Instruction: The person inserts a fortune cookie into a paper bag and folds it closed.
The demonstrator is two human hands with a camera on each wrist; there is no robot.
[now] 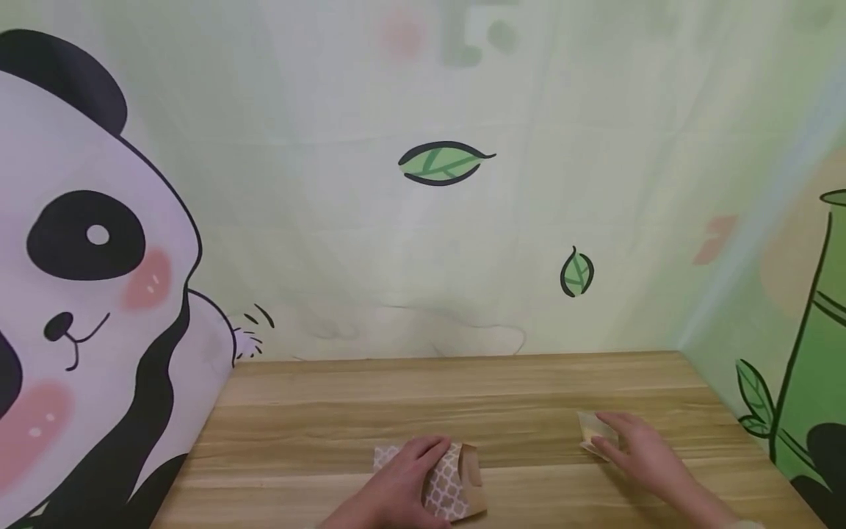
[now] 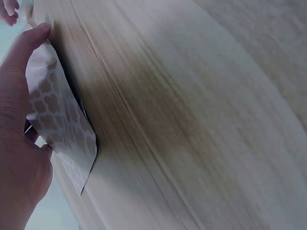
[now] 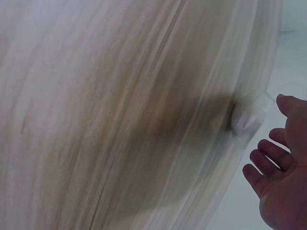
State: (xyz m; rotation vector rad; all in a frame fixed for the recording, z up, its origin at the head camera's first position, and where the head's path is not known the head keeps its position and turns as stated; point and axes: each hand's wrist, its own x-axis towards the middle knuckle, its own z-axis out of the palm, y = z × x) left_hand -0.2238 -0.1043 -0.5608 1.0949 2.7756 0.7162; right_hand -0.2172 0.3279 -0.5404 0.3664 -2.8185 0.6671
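A small brown paper bag (image 1: 449,488) with a white lattice print lies on the wooden table, its plain flap end to the right. My left hand (image 1: 403,488) holds it across its width, thumb at the near edge and fingers at the far edge. In the left wrist view the patterned bag (image 2: 57,110) sits between thumb and fingers, its lower corner sticking out. To the right, a small clear packet (image 1: 590,430) with pale contents rests on the table. My right hand (image 1: 644,452) is beside it; in the right wrist view its fingers are spread and loosely bent, apart from the packet (image 3: 247,119).
The wood-grain table (image 1: 317,397) meets a pale green cloth backdrop (image 1: 297,184) printed with leaves. A large printed panda (image 1: 86,220) is on the left and a green bamboo stalk (image 1: 819,353) on the right.
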